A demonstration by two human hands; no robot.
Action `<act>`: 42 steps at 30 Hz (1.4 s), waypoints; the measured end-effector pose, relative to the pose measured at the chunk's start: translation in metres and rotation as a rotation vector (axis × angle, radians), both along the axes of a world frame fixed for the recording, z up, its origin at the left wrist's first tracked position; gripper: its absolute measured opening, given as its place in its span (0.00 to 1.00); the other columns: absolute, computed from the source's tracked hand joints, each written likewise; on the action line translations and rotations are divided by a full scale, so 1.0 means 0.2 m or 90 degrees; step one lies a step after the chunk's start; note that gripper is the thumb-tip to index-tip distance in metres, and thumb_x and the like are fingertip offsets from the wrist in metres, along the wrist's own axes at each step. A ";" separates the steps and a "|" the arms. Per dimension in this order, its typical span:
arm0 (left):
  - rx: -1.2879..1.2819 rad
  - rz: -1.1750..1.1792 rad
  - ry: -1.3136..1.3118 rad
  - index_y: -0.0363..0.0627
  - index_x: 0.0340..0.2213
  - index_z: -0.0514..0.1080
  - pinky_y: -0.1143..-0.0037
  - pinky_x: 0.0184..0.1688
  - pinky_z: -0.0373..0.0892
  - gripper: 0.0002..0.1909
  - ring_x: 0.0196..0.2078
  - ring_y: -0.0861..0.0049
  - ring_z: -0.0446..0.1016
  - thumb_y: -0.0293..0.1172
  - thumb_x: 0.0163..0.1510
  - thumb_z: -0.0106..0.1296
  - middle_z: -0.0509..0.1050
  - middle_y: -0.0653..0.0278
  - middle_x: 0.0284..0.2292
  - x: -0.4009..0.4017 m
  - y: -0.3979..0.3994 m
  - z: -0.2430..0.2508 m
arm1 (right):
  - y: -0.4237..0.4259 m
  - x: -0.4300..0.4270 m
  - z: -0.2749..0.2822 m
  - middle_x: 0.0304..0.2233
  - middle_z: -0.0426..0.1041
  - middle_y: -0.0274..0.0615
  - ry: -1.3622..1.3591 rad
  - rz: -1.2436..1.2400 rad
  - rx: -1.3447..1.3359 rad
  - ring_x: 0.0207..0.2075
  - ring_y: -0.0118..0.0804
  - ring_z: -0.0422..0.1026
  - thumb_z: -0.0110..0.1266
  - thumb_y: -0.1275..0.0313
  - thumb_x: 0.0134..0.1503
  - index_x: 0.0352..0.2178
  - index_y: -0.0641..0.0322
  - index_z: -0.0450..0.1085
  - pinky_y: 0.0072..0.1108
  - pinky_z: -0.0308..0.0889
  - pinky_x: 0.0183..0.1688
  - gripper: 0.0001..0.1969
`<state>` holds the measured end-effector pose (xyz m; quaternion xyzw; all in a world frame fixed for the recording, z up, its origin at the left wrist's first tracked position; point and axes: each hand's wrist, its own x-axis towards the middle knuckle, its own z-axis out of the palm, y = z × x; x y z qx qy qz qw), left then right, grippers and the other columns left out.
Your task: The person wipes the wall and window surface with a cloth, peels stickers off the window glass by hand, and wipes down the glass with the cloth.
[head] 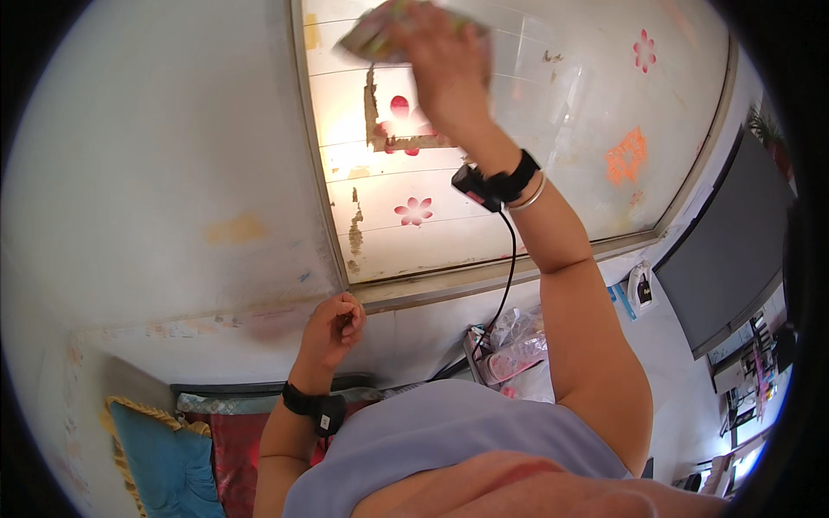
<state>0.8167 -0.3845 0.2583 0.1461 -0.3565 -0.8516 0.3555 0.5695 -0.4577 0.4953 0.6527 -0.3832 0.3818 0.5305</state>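
Note:
My right hand (450, 78), raised high and slightly blurred, lies flat over a folded patterned cloth (369, 39) against a window pane (576, 194). Red flower stickers (413, 212) and an orange cut-out decoration (626, 155) are on the glass. Brown tape residue (371, 110) runs in an L shape below the cloth, and a second flaking strip (355, 230) lies lower down. My left hand (333, 330) is loosely curled by the window frame's lower left corner (350, 294), and nothing shows in its fingers. Both wrists wear black strapped devices; a cable hangs from the right one.
A stained white wall (162, 194) borders the window on the left. Low on the left are a blue cushion (165, 460) with a yellow ruffle and a red cover (239, 447). Plastic-wrapped items (518, 349) sit below the sill. A dark grey panel (725, 239) stands on the right.

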 end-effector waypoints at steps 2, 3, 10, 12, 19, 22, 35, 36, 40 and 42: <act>0.022 0.001 -0.013 0.40 0.19 0.62 0.86 0.15 0.51 0.09 0.17 0.86 0.54 0.30 0.49 0.43 0.61 0.67 0.17 -0.02 -0.03 -0.02 | 0.06 0.06 -0.11 0.54 0.56 0.37 0.070 0.059 0.086 0.56 0.41 0.55 0.44 0.83 0.45 0.48 0.47 0.61 0.42 0.51 0.50 0.27; 0.021 0.000 -0.014 0.40 0.19 0.62 0.86 0.15 0.51 0.09 0.17 0.86 0.54 0.30 0.49 0.43 0.61 0.67 0.17 -0.03 -0.04 -0.03 | 0.09 0.04 -0.14 0.55 0.56 0.36 0.095 0.120 0.122 0.56 0.41 0.55 0.44 0.83 0.45 0.48 0.46 0.62 0.42 0.51 0.50 0.27; 0.052 0.001 -0.009 0.40 0.19 0.63 0.85 0.14 0.51 0.08 0.16 0.85 0.55 0.29 0.48 0.43 0.61 0.66 0.16 -0.01 -0.05 -0.06 | 0.16 -0.75 -0.02 0.42 0.65 0.49 -0.245 0.063 -0.081 0.47 0.56 0.60 0.47 0.76 0.47 0.47 0.62 0.58 0.38 0.52 0.47 0.23; 0.071 0.000 -0.017 0.40 0.19 0.62 0.85 0.14 0.51 0.08 0.16 0.85 0.55 0.29 0.48 0.43 0.61 0.66 0.16 -0.01 -0.03 -0.07 | 0.15 -0.77 0.06 0.43 0.65 0.47 -0.311 0.041 -0.143 0.47 0.53 0.61 0.47 0.76 0.47 0.46 0.59 0.60 0.39 0.52 0.47 0.22; 0.022 -0.020 -0.027 0.40 0.19 0.63 0.85 0.15 0.52 0.07 0.16 0.85 0.55 0.29 0.47 0.43 0.62 0.65 0.17 -0.08 -0.02 -0.03 | -0.04 0.16 -0.05 0.44 0.67 0.33 -0.089 0.022 -0.056 0.48 0.40 0.62 0.46 0.76 0.46 0.40 0.45 0.66 0.33 0.55 0.43 0.18; 0.017 -0.034 -0.032 0.40 0.19 0.63 0.86 0.15 0.52 0.07 0.16 0.85 0.55 0.29 0.47 0.43 0.62 0.65 0.17 -0.12 -0.01 -0.01 | 0.02 0.23 -0.26 0.45 0.66 0.34 -0.040 0.118 -0.100 0.48 0.37 0.62 0.47 0.74 0.43 0.38 0.44 0.68 0.32 0.56 0.43 0.17; 0.040 -0.060 -0.062 0.40 0.20 0.64 0.86 0.15 0.52 0.08 0.17 0.86 0.55 0.30 0.48 0.43 0.62 0.66 0.18 -0.11 -0.04 -0.08 | 0.30 -1.22 -0.17 0.41 0.63 0.53 -0.452 0.129 -0.140 0.43 0.52 0.62 0.45 0.73 0.50 0.45 0.67 0.56 0.35 0.56 0.44 0.20; 0.046 -0.069 -0.067 0.40 0.20 0.64 0.86 0.15 0.52 0.08 0.17 0.86 0.55 0.30 0.48 0.43 0.62 0.66 0.18 -0.14 -0.04 -0.07 | 0.29 -1.19 -0.24 0.41 0.63 0.53 -0.456 0.118 -0.138 0.43 0.52 0.62 0.45 0.73 0.50 0.45 0.67 0.56 0.35 0.56 0.44 0.20; 0.051 -0.074 -0.094 0.40 0.20 0.62 0.87 0.15 0.52 0.08 0.17 0.86 0.54 0.29 0.48 0.43 0.60 0.67 0.17 -0.22 -0.05 -0.04 | 0.13 -0.79 -0.65 0.56 0.48 0.56 -0.414 -0.051 -0.117 0.58 0.55 0.45 0.45 0.72 0.51 0.53 0.69 0.49 0.44 0.36 0.56 0.28; 0.056 -0.074 -0.101 0.39 0.20 0.62 0.87 0.15 0.52 0.08 0.18 0.86 0.54 0.29 0.48 0.43 0.60 0.67 0.17 -0.25 -0.06 -0.04 | 0.18 -0.50 -0.77 0.55 0.49 0.55 -0.422 -0.124 0.036 0.58 0.57 0.45 0.43 0.72 0.52 0.52 0.64 0.52 0.48 0.37 0.55 0.25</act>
